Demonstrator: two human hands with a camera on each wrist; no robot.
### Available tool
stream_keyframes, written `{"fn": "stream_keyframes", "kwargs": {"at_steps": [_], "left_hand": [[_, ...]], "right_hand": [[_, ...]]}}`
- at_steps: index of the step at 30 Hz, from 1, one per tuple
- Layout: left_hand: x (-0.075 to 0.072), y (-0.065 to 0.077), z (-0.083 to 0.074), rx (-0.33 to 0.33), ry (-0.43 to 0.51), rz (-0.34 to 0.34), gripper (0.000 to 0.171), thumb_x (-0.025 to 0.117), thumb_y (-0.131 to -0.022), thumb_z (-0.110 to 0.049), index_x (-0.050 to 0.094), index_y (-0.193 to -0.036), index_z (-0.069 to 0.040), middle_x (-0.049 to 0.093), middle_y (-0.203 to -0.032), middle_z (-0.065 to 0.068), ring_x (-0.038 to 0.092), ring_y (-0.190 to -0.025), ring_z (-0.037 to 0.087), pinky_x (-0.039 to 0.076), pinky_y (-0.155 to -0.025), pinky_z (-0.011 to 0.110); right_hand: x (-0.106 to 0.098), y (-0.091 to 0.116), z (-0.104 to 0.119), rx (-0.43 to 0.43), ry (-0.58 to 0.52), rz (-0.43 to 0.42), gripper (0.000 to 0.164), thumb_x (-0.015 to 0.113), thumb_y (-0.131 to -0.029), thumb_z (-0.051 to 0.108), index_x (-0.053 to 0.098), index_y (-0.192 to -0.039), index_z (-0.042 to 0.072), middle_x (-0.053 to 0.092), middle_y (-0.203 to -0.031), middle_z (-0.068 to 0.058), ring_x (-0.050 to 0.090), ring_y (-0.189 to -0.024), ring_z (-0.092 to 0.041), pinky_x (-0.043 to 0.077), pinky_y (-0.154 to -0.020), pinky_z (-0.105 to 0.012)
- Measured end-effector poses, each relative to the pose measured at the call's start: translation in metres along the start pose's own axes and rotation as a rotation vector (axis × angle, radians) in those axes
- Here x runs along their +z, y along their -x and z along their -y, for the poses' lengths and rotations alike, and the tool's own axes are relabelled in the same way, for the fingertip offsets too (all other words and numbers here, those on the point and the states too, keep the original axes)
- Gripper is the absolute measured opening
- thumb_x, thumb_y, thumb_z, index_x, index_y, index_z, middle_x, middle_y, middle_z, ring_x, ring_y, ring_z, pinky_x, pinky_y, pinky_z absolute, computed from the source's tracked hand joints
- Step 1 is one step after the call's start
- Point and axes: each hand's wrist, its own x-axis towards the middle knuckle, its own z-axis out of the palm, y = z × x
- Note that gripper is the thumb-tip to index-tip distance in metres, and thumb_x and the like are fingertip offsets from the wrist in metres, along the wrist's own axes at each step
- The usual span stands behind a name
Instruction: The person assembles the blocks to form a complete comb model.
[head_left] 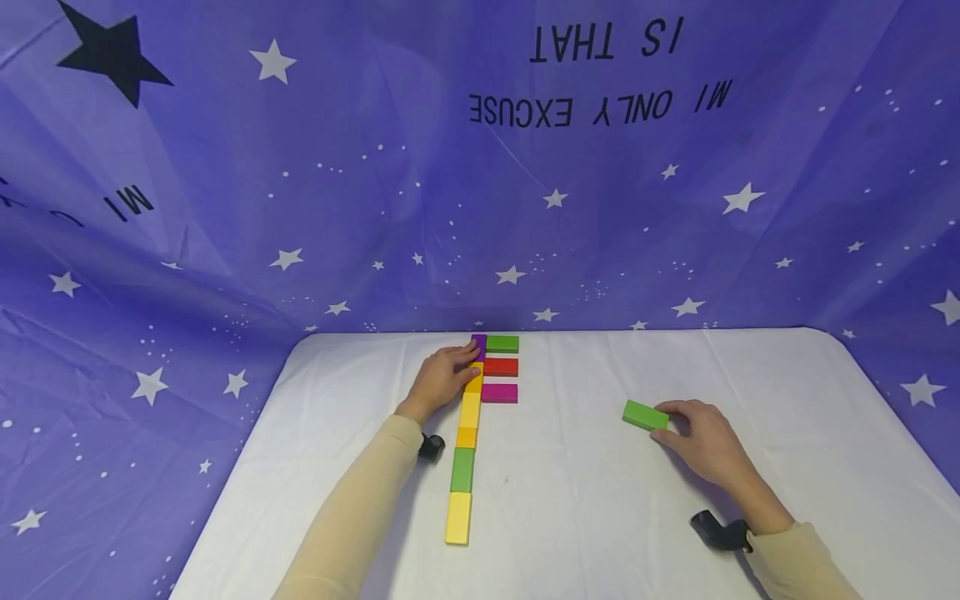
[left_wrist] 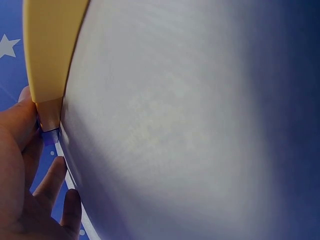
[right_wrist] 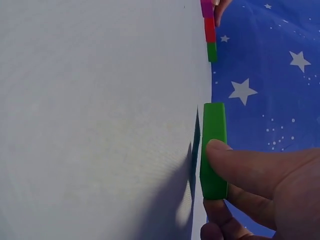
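My right hand (head_left: 705, 437) pinches a green block (head_left: 645, 415) by one end, between thumb and fingers. The right wrist view shows that green block (right_wrist: 214, 150) held slightly off the white surface, its shadow beside it. My left hand (head_left: 442, 379) rests at the far end of a column of blocks, fingers touching the purple block (head_left: 478, 342) and thumb by the orange block (head_left: 474, 382). Right of that column lie a green block (head_left: 502, 344), a red block (head_left: 501, 367) and a magenta block (head_left: 500, 393). The left fingers partly cover the purple block.
Nearer in the column come a yellow block (head_left: 470, 410), a short orange block (head_left: 467, 437), a green block (head_left: 462, 469) and a yellow block (head_left: 458, 518). A white cloth (head_left: 570, 517) covers the table. Behind it hangs a purple star-patterned curtain (head_left: 420, 208).
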Motion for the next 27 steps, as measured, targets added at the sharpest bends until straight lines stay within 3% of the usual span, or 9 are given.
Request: {"fn": "stream_keyframes", "kwargs": {"at_steps": [12, 27], "left_hand": [[0.001, 0.001, -0.002, 0.005, 0.009, 0.001, 0.045, 0.068, -0.097, -0.024, 0.06, -0.139, -0.011, 0.052, -0.15, -0.002, 0.048, -0.138, 0.028, 0.033, -0.117, 0.046], [0.0, 0.004, -0.002, 0.002, 0.006, -0.008, 0.045, 0.067, -0.097, -0.025, 0.059, -0.14, -0.01, 0.052, -0.15, -0.001, 0.048, -0.137, 0.03, 0.033, -0.117, 0.048]], "right_hand": [[0.003, 0.004, 0.009, -0.003, -0.07, -0.044, 0.04, 0.081, -0.086, 0.018, 0.069, -0.119, 0.0, 0.066, -0.118, -0.025, 0.056, -0.113, -0.047, 0.043, -0.094, -0.063], [0.018, 0.001, 0.031, -0.056, -0.095, -0.041, 0.038, 0.084, -0.082, 0.02, 0.073, -0.115, 0.006, 0.07, -0.115, -0.015, 0.059, -0.11, -0.039, 0.046, -0.094, -0.06]]}}
